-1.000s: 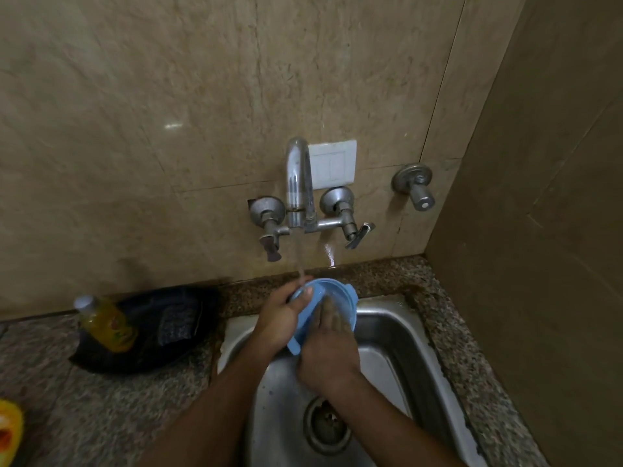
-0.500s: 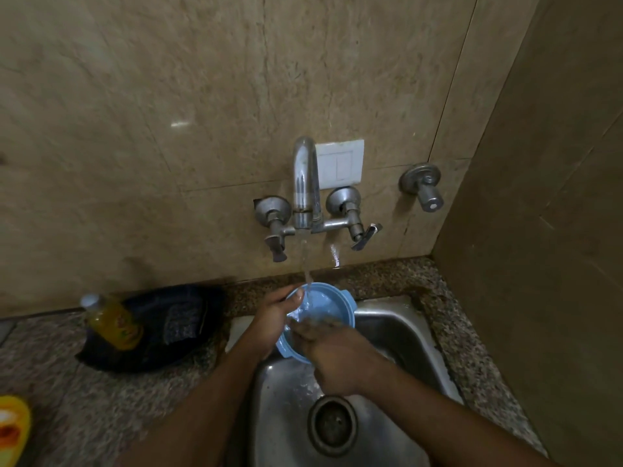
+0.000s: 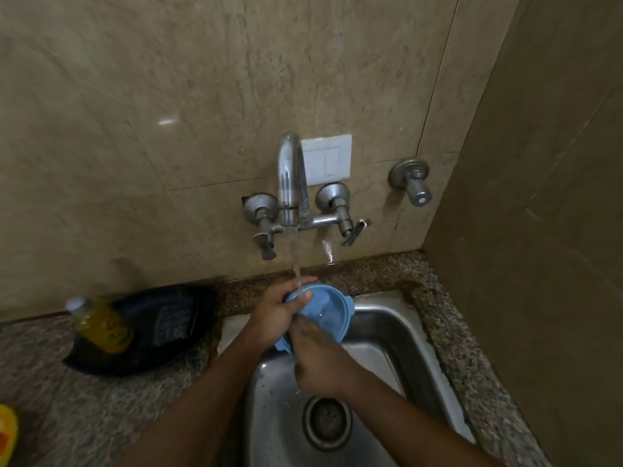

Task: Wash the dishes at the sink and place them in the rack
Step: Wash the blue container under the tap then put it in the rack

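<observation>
Blue plastic bowl (image 3: 325,313) at the sink's (image 3: 397,332) back-left corner, under the running tap (image 3: 291,183). Left hand (image 3: 274,315) grips its rim; right hand (image 3: 320,362) rubs inside, grip unclear. Advise rotating bowl, rinsing every wall.

Right hand (image 3: 320,362) slid back from blue bowl (image 3: 323,311) interior to near rim

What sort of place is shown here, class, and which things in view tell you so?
Most likely a home kitchen's washing-up corner. A steel sink is set in a speckled stone counter, a wall tap runs over a blue bowl, and the walls are tiled.
</observation>
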A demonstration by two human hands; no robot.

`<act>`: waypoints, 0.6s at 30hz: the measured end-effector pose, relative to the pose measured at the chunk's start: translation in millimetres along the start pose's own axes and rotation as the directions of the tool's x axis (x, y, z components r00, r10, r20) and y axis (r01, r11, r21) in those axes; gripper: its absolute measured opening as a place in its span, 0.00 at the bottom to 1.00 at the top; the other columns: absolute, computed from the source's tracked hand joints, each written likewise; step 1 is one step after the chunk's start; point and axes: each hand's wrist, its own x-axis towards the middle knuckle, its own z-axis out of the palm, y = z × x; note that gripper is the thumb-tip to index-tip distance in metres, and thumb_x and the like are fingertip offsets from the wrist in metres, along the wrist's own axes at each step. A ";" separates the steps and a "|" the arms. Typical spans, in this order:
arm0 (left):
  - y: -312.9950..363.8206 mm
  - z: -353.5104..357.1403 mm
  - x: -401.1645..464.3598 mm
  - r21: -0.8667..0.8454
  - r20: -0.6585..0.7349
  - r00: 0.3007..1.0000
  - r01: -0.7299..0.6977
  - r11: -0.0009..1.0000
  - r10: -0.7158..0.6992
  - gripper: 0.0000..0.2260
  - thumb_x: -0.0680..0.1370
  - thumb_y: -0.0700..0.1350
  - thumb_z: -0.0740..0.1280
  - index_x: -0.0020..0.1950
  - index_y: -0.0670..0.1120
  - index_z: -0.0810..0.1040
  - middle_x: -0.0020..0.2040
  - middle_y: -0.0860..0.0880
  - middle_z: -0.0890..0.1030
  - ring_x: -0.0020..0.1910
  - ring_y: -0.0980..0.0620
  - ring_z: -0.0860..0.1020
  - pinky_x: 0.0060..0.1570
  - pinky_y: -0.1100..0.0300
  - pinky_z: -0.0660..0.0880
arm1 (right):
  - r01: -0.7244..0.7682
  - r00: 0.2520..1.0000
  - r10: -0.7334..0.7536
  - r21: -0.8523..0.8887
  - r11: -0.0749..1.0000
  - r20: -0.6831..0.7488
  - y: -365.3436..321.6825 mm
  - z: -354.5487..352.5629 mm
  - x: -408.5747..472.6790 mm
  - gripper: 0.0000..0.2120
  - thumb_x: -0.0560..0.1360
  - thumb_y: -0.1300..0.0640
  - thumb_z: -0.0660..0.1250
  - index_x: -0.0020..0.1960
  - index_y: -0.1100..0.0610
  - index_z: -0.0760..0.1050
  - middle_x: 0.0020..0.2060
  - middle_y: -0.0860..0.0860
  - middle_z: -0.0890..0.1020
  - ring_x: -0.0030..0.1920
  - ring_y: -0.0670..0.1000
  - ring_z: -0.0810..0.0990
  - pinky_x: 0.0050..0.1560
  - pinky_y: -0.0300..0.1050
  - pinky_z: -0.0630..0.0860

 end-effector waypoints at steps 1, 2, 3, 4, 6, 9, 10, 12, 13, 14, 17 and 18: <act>-2.1 -0.8 -0.3 0.006 0.008 1.000 0.000 1.000 0.000 0.11 0.80 0.39 0.66 0.59 0.49 0.81 0.53 0.49 0.84 0.52 0.54 0.83 0.49 0.63 0.78 | -0.016 1.000 0.016 -0.041 0.999 -0.001 3.3 -0.3 0.5 0.31 0.66 0.60 0.70 0.68 0.58 0.65 0.60 0.57 0.74 0.58 0.57 0.74 0.58 0.53 0.74; -5.0 -2.0 -0.9 0.011 0.018 1.000 -0.001 1.000 0.001 0.11 0.79 0.41 0.67 0.60 0.51 0.81 0.54 0.49 0.84 0.54 0.53 0.83 0.52 0.61 0.79 | -0.016 1.000 0.013 -0.140 0.990 -0.022 9.6 -1.0 1.8 0.32 0.66 0.57 0.71 0.68 0.57 0.66 0.60 0.57 0.74 0.58 0.58 0.74 0.59 0.54 0.74; -5.9 -2.2 -2.1 0.031 0.022 1.000 -0.008 1.000 0.007 0.11 0.79 0.43 0.68 0.60 0.52 0.82 0.56 0.49 0.84 0.55 0.52 0.82 0.55 0.58 0.78 | -0.021 0.999 0.012 -0.241 0.970 -0.039 12.8 -2.8 3.7 0.34 0.66 0.54 0.72 0.69 0.57 0.66 0.60 0.58 0.74 0.59 0.59 0.74 0.62 0.55 0.72; -5.6 -1.1 -2.1 0.050 0.015 1.000 -0.013 0.999 0.013 0.12 0.78 0.45 0.68 0.61 0.53 0.82 0.57 0.48 0.83 0.56 0.52 0.82 0.57 0.56 0.77 | -0.038 0.999 0.026 -0.298 0.954 -0.043 11.9 -4.4 6.1 0.36 0.66 0.53 0.73 0.70 0.57 0.66 0.62 0.59 0.74 0.60 0.60 0.74 0.64 0.57 0.71; -1.6 0.6 0.3 0.085 -0.020 0.999 -0.033 0.996 0.034 0.12 0.77 0.46 0.69 0.60 0.53 0.82 0.56 0.47 0.80 0.55 0.52 0.81 0.58 0.57 0.77 | -0.035 0.999 0.024 -0.277 0.960 -0.043 4.0 -0.8 11.6 0.36 0.66 0.54 0.72 0.72 0.60 0.65 0.65 0.62 0.72 0.64 0.62 0.72 0.68 0.58 0.68; 5.5 -7.1 6.0 0.068 -0.039 0.998 -0.040 0.997 0.043 0.11 0.78 0.40 0.69 0.58 0.51 0.82 0.55 0.47 0.80 0.54 0.51 0.81 0.54 0.61 0.78 | 0.056 0.998 -0.062 -0.199 0.978 -0.023 0.6 -0.1 6.4 0.33 0.66 0.57 0.71 0.69 0.60 0.68 0.65 0.59 0.74 0.64 0.58 0.73 0.68 0.54 0.69; 4.5 -12.2 7.0 0.045 -0.045 0.998 -0.036 0.998 0.038 0.11 0.78 0.40 0.69 0.58 0.50 0.82 0.55 0.48 0.82 0.54 0.51 0.82 0.54 0.59 0.78 | 0.084 0.994 -0.099 -0.265 0.961 -0.042 9.3 0.3 4.8 0.32 0.64 0.57 0.71 0.67 0.60 0.70 0.62 0.58 0.76 0.63 0.58 0.75 0.68 0.55 0.70; 3.0 -15.8 6.2 0.039 -0.078 0.996 -0.044 0.998 0.047 0.11 0.77 0.41 0.70 0.59 0.46 0.82 0.56 0.47 0.83 0.56 0.50 0.82 0.59 0.54 0.77 | 0.040 0.992 -0.082 -0.390 0.920 -0.093 18.9 -3.8 5.1 0.32 0.61 0.56 0.74 0.64 0.61 0.74 0.58 0.59 0.79 0.60 0.61 0.77 0.69 0.58 0.70; 3.1 -13.1 6.2 0.040 -0.083 0.996 -0.034 0.999 0.037 0.11 0.78 0.41 0.69 0.60 0.45 0.82 0.57 0.46 0.83 0.56 0.49 0.82 0.59 0.54 0.77 | -0.022 0.994 -0.024 -0.411 0.911 -0.107 14.1 -6.4 9.6 0.34 0.60 0.55 0.75 0.64 0.62 0.74 0.58 0.61 0.79 0.60 0.62 0.77 0.69 0.60 0.68; 4.2 -8.2 6.1 0.030 -0.081 0.996 -0.026 0.999 0.028 0.11 0.78 0.40 0.69 0.60 0.44 0.82 0.57 0.45 0.83 0.56 0.49 0.82 0.59 0.55 0.78 | -0.069 0.994 0.027 -0.405 0.912 -0.109 5.2 -8.7 15.3 0.35 0.61 0.54 0.74 0.66 0.64 0.72 0.60 0.63 0.77 0.60 0.63 0.76 0.70 0.62 0.67; 10.1 -2.1 4.7 -0.005 -0.091 0.996 0.007 1.000 -0.008 0.10 0.79 0.38 0.67 0.59 0.43 0.82 0.54 0.45 0.83 0.51 0.52 0.82 0.50 0.62 0.79 | 0.017 0.998 -0.029 -0.170 0.985 -0.063 -13.1 -6.3 16.4 0.34 0.63 0.58 0.73 0.67 0.64 0.69 0.61 0.62 0.75 0.59 0.61 0.75 0.64 0.56 0.73; 8.7 -6.3 5.6 -0.047 -0.094 0.995 0.028 0.999 -0.032 0.10 0.79 0.38 0.66 0.58 0.43 0.82 0.52 0.47 0.84 0.50 0.53 0.82 0.48 0.62 0.79 | 0.085 0.994 -0.095 -0.184 0.979 -0.050 -10.5 -6.5 10.9 0.34 0.62 0.58 0.74 0.66 0.62 0.68 0.60 0.60 0.76 0.57 0.59 0.76 0.62 0.53 0.75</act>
